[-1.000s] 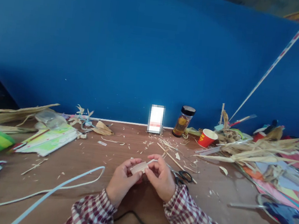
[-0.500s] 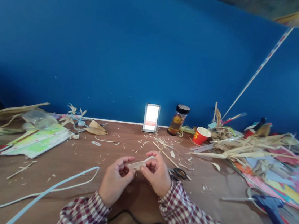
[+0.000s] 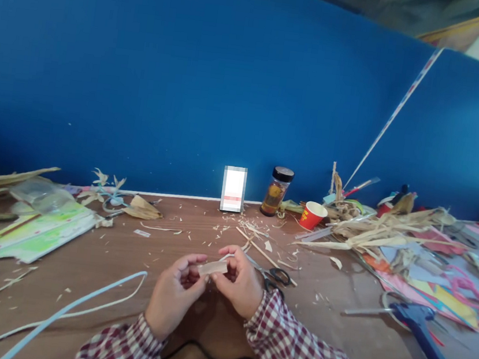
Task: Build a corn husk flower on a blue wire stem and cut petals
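Observation:
Both hands meet over the middle of the wooden table. My left hand and my right hand pinch the two ends of a pale strip of dried husk held flat between them, fingers curled round it. Black-handled scissors lie on the table just right of my right hand. Thin sticks and husk shavings are scattered right behind the hands.
A blue wall backs the table. A jar and a red paper cup stand at the back. Dried husks and coloured paper pile up on the right, near a blue glue gun. Pale cord and printed sheets lie left.
The view has swung to the right, so everything sits further left in frame. My hands have turned the husk strip and now hold it flatter between the fingertips.

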The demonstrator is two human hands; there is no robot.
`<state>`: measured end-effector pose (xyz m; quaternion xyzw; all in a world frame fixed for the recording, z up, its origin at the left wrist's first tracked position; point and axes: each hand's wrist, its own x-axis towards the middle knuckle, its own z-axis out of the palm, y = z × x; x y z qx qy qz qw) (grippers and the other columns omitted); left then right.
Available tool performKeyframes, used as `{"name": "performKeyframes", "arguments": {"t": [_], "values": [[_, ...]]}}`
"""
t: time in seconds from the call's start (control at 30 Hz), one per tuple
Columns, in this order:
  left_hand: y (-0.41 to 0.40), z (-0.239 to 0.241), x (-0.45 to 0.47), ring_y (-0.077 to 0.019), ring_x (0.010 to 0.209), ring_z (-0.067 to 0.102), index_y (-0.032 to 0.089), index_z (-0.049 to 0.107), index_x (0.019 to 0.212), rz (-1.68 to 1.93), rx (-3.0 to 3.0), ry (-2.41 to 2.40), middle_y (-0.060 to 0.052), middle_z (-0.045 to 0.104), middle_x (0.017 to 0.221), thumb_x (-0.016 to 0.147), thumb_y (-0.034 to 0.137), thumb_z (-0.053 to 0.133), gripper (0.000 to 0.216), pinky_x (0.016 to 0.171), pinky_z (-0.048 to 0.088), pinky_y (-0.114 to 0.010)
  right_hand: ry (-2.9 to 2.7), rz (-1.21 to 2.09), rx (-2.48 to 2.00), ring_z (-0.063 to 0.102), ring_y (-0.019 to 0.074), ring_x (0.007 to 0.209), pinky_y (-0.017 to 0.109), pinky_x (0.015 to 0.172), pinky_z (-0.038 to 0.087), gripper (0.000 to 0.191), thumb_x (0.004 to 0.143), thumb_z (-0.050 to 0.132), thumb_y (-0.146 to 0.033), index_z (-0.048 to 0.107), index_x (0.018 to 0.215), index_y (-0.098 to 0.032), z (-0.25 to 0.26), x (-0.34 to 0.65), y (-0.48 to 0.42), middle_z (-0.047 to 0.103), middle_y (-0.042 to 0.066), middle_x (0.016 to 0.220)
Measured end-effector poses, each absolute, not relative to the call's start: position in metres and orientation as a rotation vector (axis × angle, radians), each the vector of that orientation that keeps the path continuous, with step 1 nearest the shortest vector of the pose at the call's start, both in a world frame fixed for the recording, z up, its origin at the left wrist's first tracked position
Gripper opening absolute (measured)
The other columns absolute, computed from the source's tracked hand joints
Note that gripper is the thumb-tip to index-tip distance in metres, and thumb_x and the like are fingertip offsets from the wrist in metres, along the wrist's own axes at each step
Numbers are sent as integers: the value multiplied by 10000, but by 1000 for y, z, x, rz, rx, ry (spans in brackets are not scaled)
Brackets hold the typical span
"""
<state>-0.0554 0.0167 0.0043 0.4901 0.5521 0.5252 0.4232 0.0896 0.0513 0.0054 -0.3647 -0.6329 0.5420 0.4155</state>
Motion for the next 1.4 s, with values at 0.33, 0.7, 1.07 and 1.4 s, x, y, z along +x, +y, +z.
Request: {"name": "performKeyframes", "arguments": {"t": [0.33,0.7,1.07,1.4], "values": [[20,4,-60,-128,564,581,147,575,999,1355,1160,1385,10,629,638,636,335,691,425,544,474,-230,-1586,1312,-1003,585,123,556,237,546,449,307,746,501,-152,377,1021,-207,7,94,56,570,-54,619],[23,10,-63,-100,583,588,130,572,996,1355,684,1141,-25,650,764,540,269,783,522,569,493,-220,-1810,782,-832,541,193,1029,330,818,472,448,727,473,-65,475,1144,-230,8,101,56,531,85,1174],[19,16,-61,-71,540,531,193,589,1058,1216,612,983,-1,603,748,606,229,746,480,528,489,-207,-1868,877,-806,549,184,958,317,797,453,199,783,512,-145,588,956,-208,10,102,58,582,68,1041],[19,8,-62,-203,839,613,163,688,944,1220,1062,1088,-91,681,929,717,327,622,288,762,480,-299,-1953,917,-914,543,150,732,276,705,422,99,837,494,-238,588,843,-205,13,102,56,589,6,761]]}}
